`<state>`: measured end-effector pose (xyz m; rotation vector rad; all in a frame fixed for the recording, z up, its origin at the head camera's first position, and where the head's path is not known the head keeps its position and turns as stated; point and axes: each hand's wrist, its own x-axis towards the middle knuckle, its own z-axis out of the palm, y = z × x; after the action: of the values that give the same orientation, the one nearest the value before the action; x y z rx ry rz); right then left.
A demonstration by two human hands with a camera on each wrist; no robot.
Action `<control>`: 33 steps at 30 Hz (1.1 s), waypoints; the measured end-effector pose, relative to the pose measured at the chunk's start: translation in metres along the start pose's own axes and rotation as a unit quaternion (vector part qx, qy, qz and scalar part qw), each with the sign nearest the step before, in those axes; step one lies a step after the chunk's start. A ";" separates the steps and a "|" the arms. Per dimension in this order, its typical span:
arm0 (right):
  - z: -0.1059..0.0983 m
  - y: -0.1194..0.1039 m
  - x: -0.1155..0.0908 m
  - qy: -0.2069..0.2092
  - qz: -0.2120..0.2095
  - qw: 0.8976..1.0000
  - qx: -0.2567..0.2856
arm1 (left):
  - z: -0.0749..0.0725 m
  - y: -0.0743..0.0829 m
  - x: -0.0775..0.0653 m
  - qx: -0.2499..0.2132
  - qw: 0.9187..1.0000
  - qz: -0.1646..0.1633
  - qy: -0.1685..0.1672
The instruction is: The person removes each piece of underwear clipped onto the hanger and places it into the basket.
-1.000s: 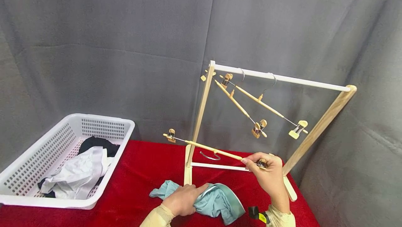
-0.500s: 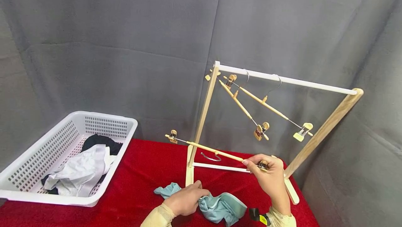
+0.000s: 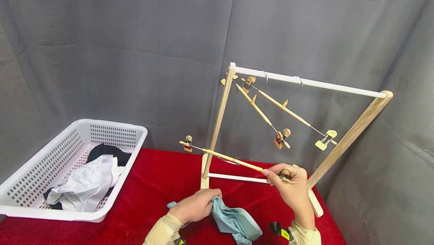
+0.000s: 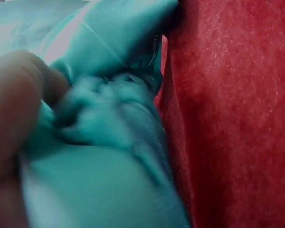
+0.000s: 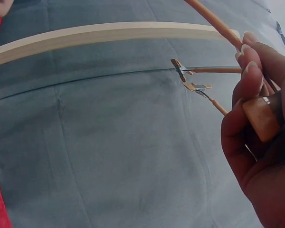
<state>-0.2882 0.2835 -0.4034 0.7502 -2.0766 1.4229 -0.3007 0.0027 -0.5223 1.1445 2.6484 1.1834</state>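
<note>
My left hand (image 3: 194, 208) grips a crumpled light-blue pair of underpants (image 3: 234, 220) low over the red cloth; its pale waistband points right. In the left wrist view the bunched fabric (image 4: 99, 114) lies against the fingers (image 4: 14, 104). With thumb and fingertips, my right hand (image 3: 289, 192) pinches a wooden clip hanger (image 3: 234, 159) near its right end, and one clip (image 5: 263, 118) sits within the palm in the right wrist view. The hanger slants up to the left, where its other clip (image 3: 188, 144) is free. Its hook hangs below the bar, partly hidden.
A wooden rack (image 3: 220, 120) with a white top rail (image 3: 339, 88) stands behind the hands, bearing two more clip hangers (image 3: 285, 108). At left, a white plastic basket (image 3: 140, 143) holds white underwear (image 3: 86, 184) and black fabric (image 3: 108, 152). Red cloth (image 3: 149, 184) covers the table; grey curtain hangs behind.
My left hand has gathered the underpants more tightly and drawn part of them up. The right hand still holds the hanger in nearly the same place; its hook has swung.
</note>
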 end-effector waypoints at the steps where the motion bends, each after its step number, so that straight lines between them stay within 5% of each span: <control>1: 0.000 0.000 0.001 0.002 -0.003 1.000 0.000 | -0.001 0.000 0.001 -0.013 1.000 0.001 0.007; 14: -0.002 -0.005 -0.003 0.001 0.009 1.000 -0.011 | 0.003 0.000 0.003 -0.051 0.997 -0.031 0.045; 26: 0.001 -0.001 -0.003 0.007 0.026 0.999 -0.037 | -0.017 0.005 0.001 -0.047 0.994 0.026 0.095; 33: 0.000 -0.002 -0.001 -0.003 0.017 1.000 -0.025 | -0.041 0.006 -0.007 -0.032 0.989 -0.015 0.141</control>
<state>-0.2858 0.2830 -0.4030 0.7037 -2.1316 1.3836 -0.3035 -0.0249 -0.4911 0.9912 2.7858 1.5161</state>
